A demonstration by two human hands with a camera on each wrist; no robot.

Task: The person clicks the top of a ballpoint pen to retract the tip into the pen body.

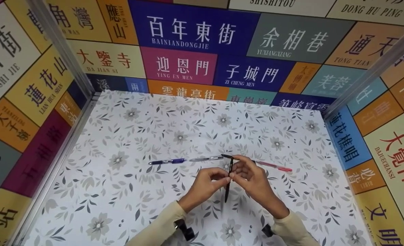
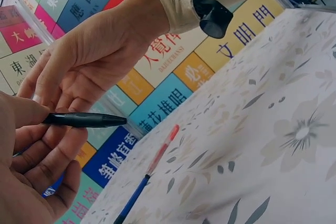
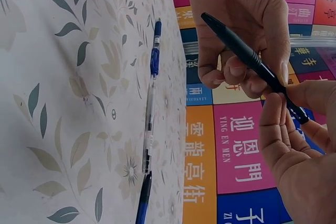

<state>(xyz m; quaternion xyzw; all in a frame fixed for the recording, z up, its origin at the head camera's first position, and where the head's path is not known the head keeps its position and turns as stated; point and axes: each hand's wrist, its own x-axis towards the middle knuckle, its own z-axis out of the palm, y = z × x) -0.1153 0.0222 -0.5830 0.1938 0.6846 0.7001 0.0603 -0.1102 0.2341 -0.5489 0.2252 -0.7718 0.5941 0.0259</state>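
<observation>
A black pen [image 1: 226, 193] stands steeply slanted in the head view, its tapered end downward, pinched by both hands. My left hand [image 1: 207, 181] holds its middle between thumb and fingertips. My right hand [image 1: 256, 177] pinches it from the other side, with its fingers around the upper part. In the left wrist view the tapered black end [image 2: 100, 119] sticks out past the left thumb. The right wrist view shows most of the pen's barrel [image 3: 236, 45] between the left hand [image 3: 247, 19] and the right hand [image 3: 299, 156].
On the flowered tabletop [image 1: 119, 191], beyond the hands, lie several pens end to end: a purple-blue pen [image 1: 167, 161], a clear pen [image 1: 207, 158], a blue pen [image 2: 132, 199] partly hidden in the head view, and a red pen [image 1: 273, 166]. Colourful sign-printed panels [image 1: 195, 30] enclose the table.
</observation>
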